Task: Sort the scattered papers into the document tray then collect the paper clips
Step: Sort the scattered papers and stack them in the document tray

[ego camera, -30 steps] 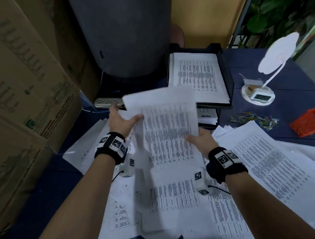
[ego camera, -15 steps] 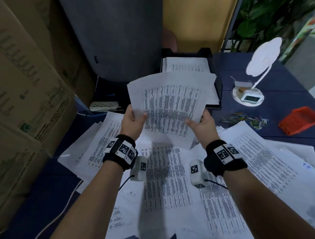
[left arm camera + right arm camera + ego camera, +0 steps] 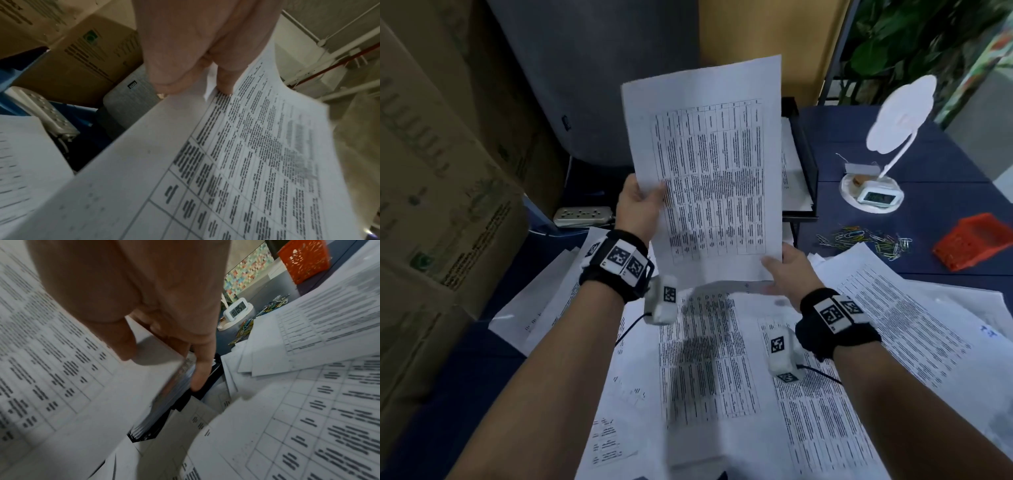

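I hold a sheaf of printed papers (image 3: 709, 171) upright in front of the black document tray (image 3: 806, 161), hiding most of it. My left hand (image 3: 643, 202) pinches the sheaf's left edge, thumb on the printed face, as the left wrist view shows for the left hand (image 3: 195, 87) and the sheaf (image 3: 226, 162). My right hand (image 3: 784, 269) grips the bottom right corner; in the right wrist view the right hand (image 3: 160, 368) has its thumb on the front and fingers behind. More printed sheets (image 3: 709, 377) lie scattered below. Coloured paper clips (image 3: 866, 240) lie in a loose heap to the right.
An orange mesh basket (image 3: 972, 240) stands right of the clips. A white lamp base with a small clock (image 3: 873, 195) stands behind them on the blue table (image 3: 911, 164). Cardboard boxes (image 3: 441, 205) wall the left side. A grey bin (image 3: 592, 68) and a power strip (image 3: 580, 216) sit behind.
The sheaf has been lifted off the table and turned from lying wide to standing tall. Both hands rose with it; the right hand now holds its bottom corner.
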